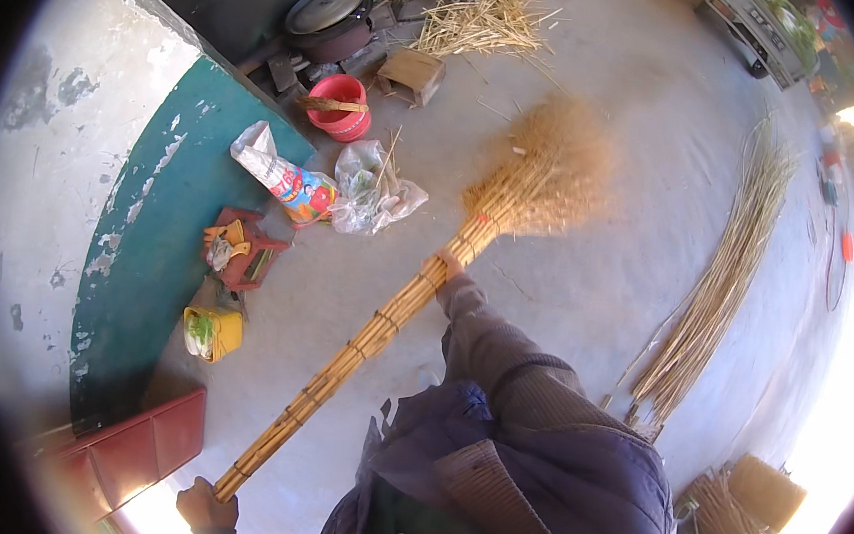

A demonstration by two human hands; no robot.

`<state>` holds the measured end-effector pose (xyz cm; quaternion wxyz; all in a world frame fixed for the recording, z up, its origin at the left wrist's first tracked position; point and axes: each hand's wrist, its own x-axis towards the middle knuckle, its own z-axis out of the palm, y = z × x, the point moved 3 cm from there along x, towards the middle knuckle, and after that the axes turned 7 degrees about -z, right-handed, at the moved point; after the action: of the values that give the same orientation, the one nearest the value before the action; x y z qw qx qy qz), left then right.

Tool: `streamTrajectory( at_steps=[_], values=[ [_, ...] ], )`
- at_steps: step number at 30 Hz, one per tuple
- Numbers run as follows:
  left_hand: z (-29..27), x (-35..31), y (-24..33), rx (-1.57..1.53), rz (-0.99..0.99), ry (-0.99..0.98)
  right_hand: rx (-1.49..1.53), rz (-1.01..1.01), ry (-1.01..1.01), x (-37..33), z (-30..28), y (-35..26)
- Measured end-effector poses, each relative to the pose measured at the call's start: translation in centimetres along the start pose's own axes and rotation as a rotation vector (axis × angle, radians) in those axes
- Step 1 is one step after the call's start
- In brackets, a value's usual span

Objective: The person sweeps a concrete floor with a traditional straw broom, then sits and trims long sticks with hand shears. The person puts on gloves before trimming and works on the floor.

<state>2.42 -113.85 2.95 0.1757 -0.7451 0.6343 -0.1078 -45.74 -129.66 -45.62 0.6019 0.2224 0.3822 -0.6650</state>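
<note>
Head view: across the grey floor point(585, 300), your long broom point(393, 318) slants up from lower left, bristles point(545, 171) blurred. Clear plastic bag point(359, 207) sits left of them. Right hand point(453, 266) grips near the bristles, left hand point(203, 505) wraps the handle's end. I'd hold both grips firm, steer with the right, keep clear of the bag.

Peeling paint marks a concrete-walled room, where a white wall point(111, 71) blotched with grey stands at 10 o'clock above a chipped teal band point(133, 244) curving through 9 o'clock. A smooth grey floor point(346, 281) spreads across the centre. A small red stool point(236, 274) sits at 9 o'clock, dark red panels point(173, 433) line 8 o'clock, and bright light point(844, 450) floods in at 4 o'clock.
</note>
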Motion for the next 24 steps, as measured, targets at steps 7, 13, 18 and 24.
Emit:
streamTrajectory(
  at_steps=[7,13,18,24],
  values=[
    [5.1,-2.5,-1.7,-0.064,-0.083,-0.164,-0.361,-0.091,-0.009,-0.7,7.1,-4.0],
    [10.2,-3.4,-4.4,-0.132,-0.173,-0.306,-0.485,-0.100,0.220,-4.6,4.3,-3.4],
    [13.2,-4.8,-9.6,-0.050,-0.177,-0.456,-0.474,0.018,0.405,-10.2,-3.3,1.6],
    [8.9,-7.2,-15.1,0.018,-0.296,-0.411,-0.588,0.236,0.412,-10.4,-9.0,10.8]
  ],
)
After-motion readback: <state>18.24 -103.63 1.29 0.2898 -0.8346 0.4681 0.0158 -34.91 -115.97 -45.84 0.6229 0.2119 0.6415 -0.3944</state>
